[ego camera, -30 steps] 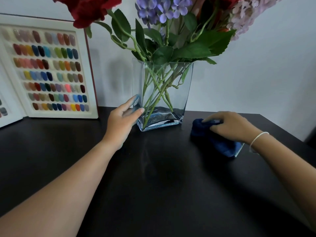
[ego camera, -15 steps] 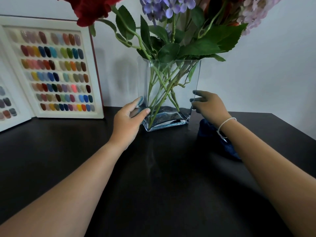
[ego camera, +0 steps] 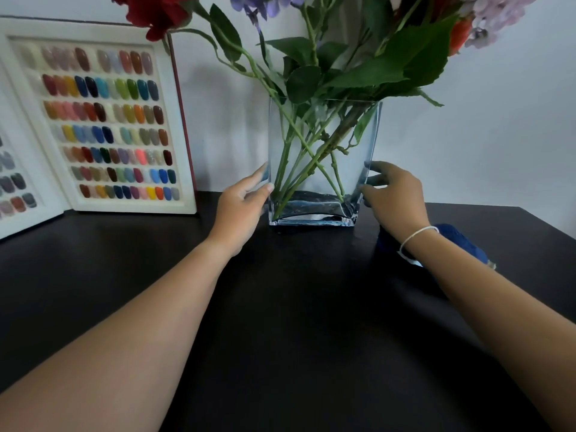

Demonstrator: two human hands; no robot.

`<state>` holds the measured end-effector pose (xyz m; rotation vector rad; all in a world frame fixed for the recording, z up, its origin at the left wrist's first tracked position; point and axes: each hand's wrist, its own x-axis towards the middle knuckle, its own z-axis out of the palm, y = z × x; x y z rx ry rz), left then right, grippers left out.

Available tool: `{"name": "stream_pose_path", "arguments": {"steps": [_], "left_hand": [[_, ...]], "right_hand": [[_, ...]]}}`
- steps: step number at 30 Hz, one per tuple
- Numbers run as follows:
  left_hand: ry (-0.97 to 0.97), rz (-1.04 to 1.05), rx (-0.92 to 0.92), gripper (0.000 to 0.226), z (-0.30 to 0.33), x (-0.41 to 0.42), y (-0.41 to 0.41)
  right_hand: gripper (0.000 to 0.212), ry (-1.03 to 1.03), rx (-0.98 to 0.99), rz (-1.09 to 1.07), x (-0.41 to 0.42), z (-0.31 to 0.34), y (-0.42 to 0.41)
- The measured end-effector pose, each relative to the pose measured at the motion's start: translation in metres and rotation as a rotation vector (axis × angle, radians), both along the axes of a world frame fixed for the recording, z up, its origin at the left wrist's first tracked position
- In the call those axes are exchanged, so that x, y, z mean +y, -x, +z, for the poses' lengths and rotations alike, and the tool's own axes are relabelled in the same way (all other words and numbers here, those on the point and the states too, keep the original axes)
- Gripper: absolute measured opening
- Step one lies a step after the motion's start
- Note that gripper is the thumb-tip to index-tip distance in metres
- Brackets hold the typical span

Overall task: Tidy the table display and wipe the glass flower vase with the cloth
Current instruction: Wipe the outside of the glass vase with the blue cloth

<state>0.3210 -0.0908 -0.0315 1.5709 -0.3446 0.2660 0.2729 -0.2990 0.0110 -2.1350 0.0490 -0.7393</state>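
Vase: we see the rectangular glass flower vase point(ego camera: 321, 163) standing upright on the dark table point(ego camera: 280, 307), near the back edge by the white wall point(ego camera: 498, 135), with a little water at its bottom.
Flowers: green stems cross inside the glass; red flowers point(ego camera: 156, 10), purple blooms point(ego camera: 265, 4) and pale pink blooms point(ego camera: 498, 14) spread above the rim among broad leaves.
Left hand: our left hand point(ego camera: 240, 207) lies against the vase's lower left side, fingers spread open and flat on the glass, thumb at the front corner.
Right hand: our right hand point(ego camera: 396, 198) is at the vase's lower right side, fingers loosely curved and apart, tips at the glass edge; we cannot tell how firmly it presses. A thin white band point(ego camera: 414, 236) circles the wrist.
Cloth: the dark blue cloth point(ego camera: 458, 241) lies bunched on the table just right of the vase, partly hidden beneath our right wrist; neither hand grips it.
Colour chart: an open nail colour swatch book point(ego camera: 103, 120) leans upright against the wall to the left, well apart from the vase.
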Motion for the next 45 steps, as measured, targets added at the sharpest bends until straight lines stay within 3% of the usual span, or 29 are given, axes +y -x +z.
{"name": "stream_pose_path", "arguments": {"steps": [23,25,31,35,39,45], "left_hand": [[0.032,-0.052,0.031,0.040,-0.001,0.002,-0.005],[0.027,-0.052,0.031,0.040,-0.001,0.002,-0.004],[0.016,-0.053,0.030,0.042,0.001,0.001,0.001],[-0.006,-0.045,0.027,0.041,0.003,0.002,0.008],[-0.174,0.029,-0.005,0.039,0.006,0.010,0.020],[-0.741,0.145,-0.119,0.038,0.002,0.040,0.042]], "right_hand": [[0.044,0.044,0.005,0.009,0.002,0.000,0.007],[0.043,0.134,0.071,0.017,-0.001,0.004,0.014],[0.045,0.675,0.392,-0.095,-0.024,0.010,0.054],[0.064,0.748,0.527,-0.053,-0.040,-0.007,0.081],[0.055,0.813,0.422,-0.069,-0.044,-0.018,0.084],[0.037,0.695,0.149,0.044,-0.029,-0.022,0.082]]}}
